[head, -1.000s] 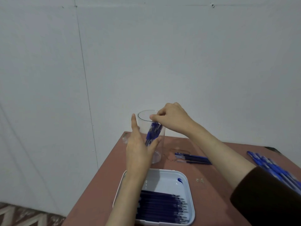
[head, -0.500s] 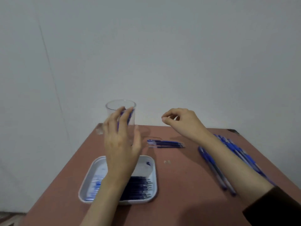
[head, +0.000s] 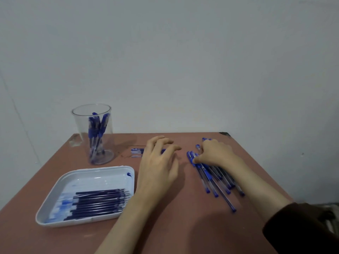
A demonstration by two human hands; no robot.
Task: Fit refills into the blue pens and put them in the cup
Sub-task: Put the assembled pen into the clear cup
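Observation:
A clear cup (head: 80, 125) stands at the table's far left with several blue pens (head: 97, 129) upright in it. A white tray (head: 95, 170) at the near left holds several dark refills (head: 99, 200). A pile of blue pens (head: 216, 182) lies on the right. My right hand (head: 214, 154) lies on the far end of that pile, fingers curled, thumb and fingers pinching a pen's capped end. My left hand (head: 157, 171) hovers over the table's middle, fingers loosely curled, holding nothing.
A few pen parts (head: 136, 152) lie on the brown table (head: 174, 226) behind my left hand, partly hidden by it. A small clear piece (head: 74, 142) sits at the far left corner beside the cup. A grey wall stands right behind the table.
Both hands left the cup after a pen went into it. My right hand swung right onto the pen pile. My left hand drew back to the middle of the table.

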